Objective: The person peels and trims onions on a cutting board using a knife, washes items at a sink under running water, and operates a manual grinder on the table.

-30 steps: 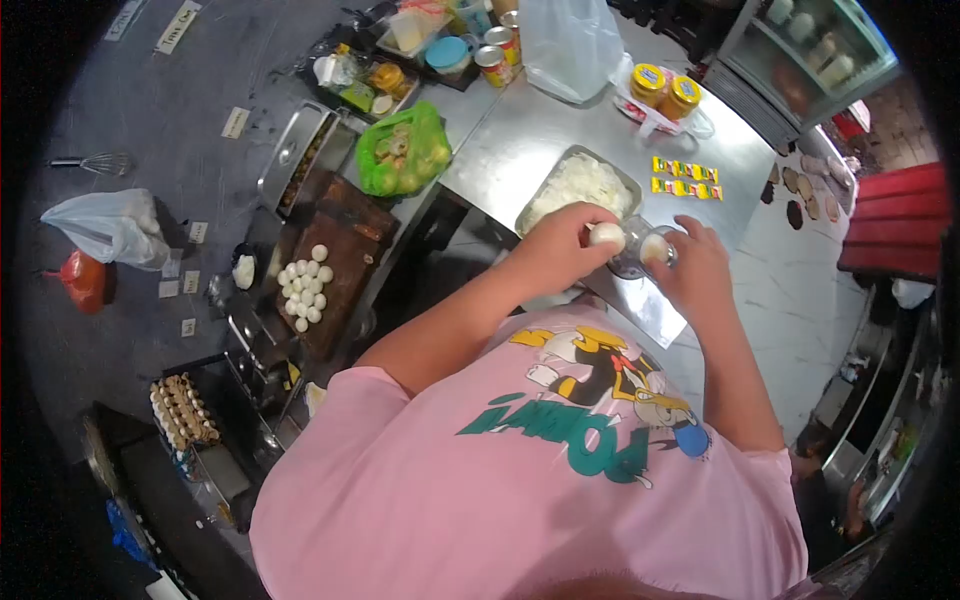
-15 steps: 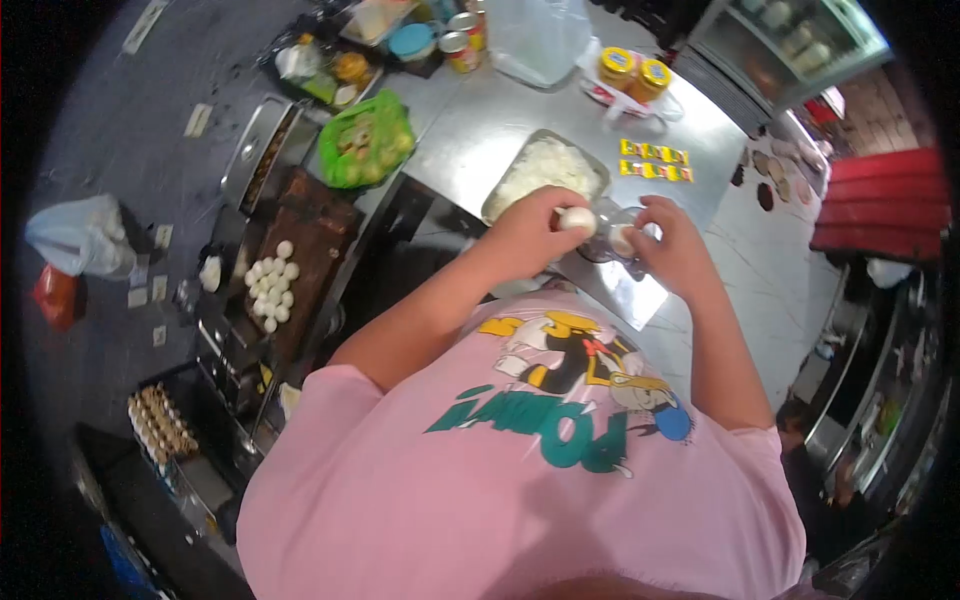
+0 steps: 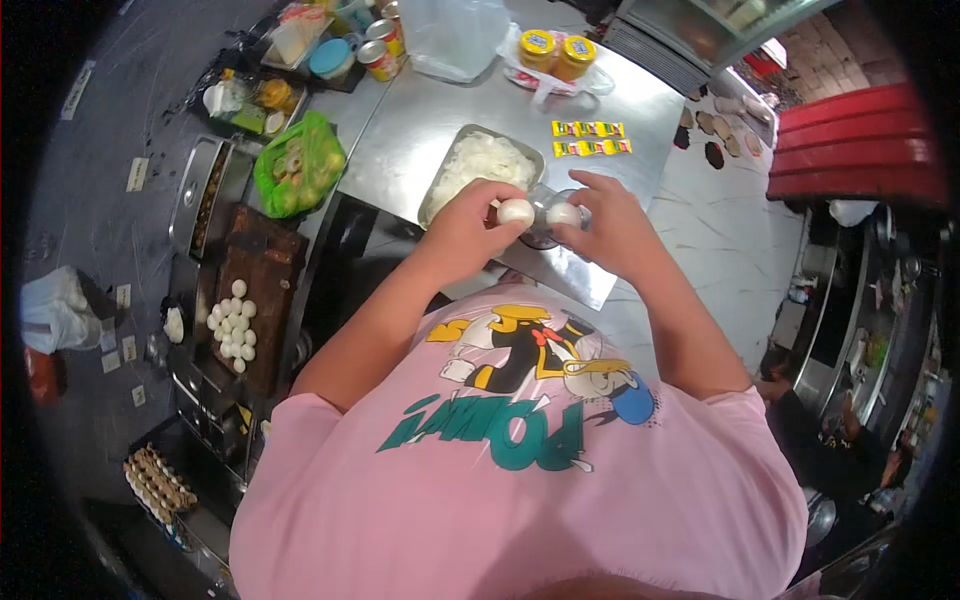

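Note:
My left hand [image 3: 470,225] is closed around a white, peeled-looking egg [image 3: 515,213], thumb and fingers at its sides. Close beside it, my right hand [image 3: 610,228] pinches a second white egg [image 3: 563,214], with one finger stretched out. Both eggs are held over a clear bowl [image 3: 543,197] near the table's front edge; the hands partly hide it. Just behind my left hand stands a metal tray [image 3: 432,196] filled with thin white shreds or slices I cannot identify for certain.
Yellow sachets [image 3: 590,148] and yellow-lidded jars [image 3: 556,60] are on the steel table [image 3: 395,150]. Several white eggs [image 3: 232,325] lie on a brown board [image 3: 262,262] to the left. A green bag [image 3: 300,165] sits beyond. A person [image 3: 825,440] is at the far right.
The view has shifted, so the table and hands appear further left. The right-hand egg now shows more clearly between the fingers. Both hands still hold their eggs.

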